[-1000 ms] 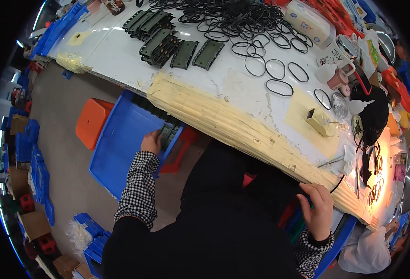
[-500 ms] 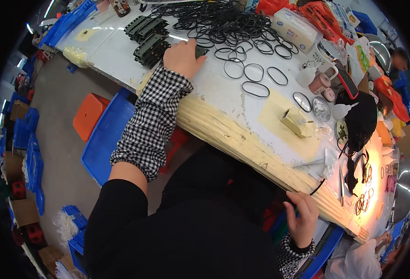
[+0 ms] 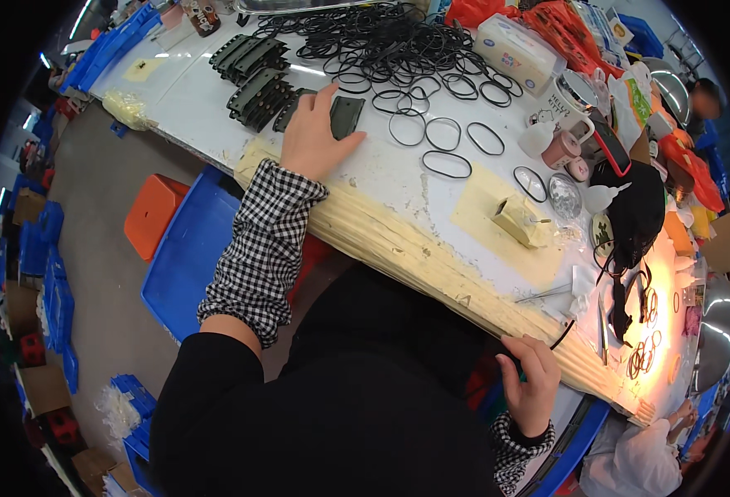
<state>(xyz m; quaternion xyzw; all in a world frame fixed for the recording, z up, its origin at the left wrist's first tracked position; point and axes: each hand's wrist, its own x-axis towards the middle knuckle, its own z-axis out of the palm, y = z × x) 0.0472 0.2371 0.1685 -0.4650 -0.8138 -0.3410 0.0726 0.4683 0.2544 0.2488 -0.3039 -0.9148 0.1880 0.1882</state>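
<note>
Over the far left of the white table, my left hand [image 3: 313, 139] has its fingers apart. A flat dark green piece [image 3: 347, 117] lies between its forefinger and thumb; whether they touch it I cannot tell. Left of that hand are stacks of similar dark green pieces [image 3: 257, 94]. My right hand [image 3: 532, 383] is at the table's front edge on the right, its fingers curled inward. A thin black strip [image 3: 563, 334] sticks out beside its knuckles, but what lies inside the fingers is hidden.
A tangle of black rubber bands [image 3: 394, 45] covers the back, with single loops in front. A small yellow block [image 3: 520, 222], a mug [image 3: 565, 112], tweezers [image 3: 547, 292] and a lit lamp area are to the right. A blue chair [image 3: 184, 248] stands left.
My left hand has shifted slightly toward me, its fingers more spread, and more of the green piece shows. My right hand has barely moved. The whole view has shifted a little.
</note>
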